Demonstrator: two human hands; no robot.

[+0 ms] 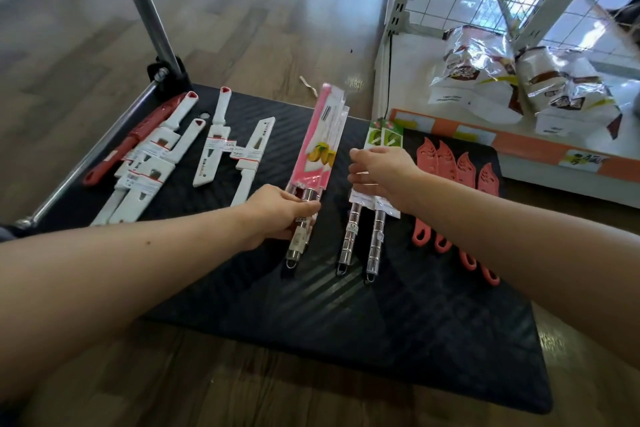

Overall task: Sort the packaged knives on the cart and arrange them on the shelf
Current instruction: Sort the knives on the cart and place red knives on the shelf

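Two hands over cart point(381, 322) | left hand point(282, 210) grips pink-packaged knives point(318, 149) by handles | right hand point(381, 170) fingers curl over green-packaged knives point(382, 133)

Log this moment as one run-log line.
left hand: grips pink-packaged knife by handle | right hand: holds green-packaged knives | cart: white-sheathed knives left, coral knives right

pink knife pack point(318, 146) with yellow fruit print; coral knives point(457, 170); black ribbed cart deck point(398, 322).
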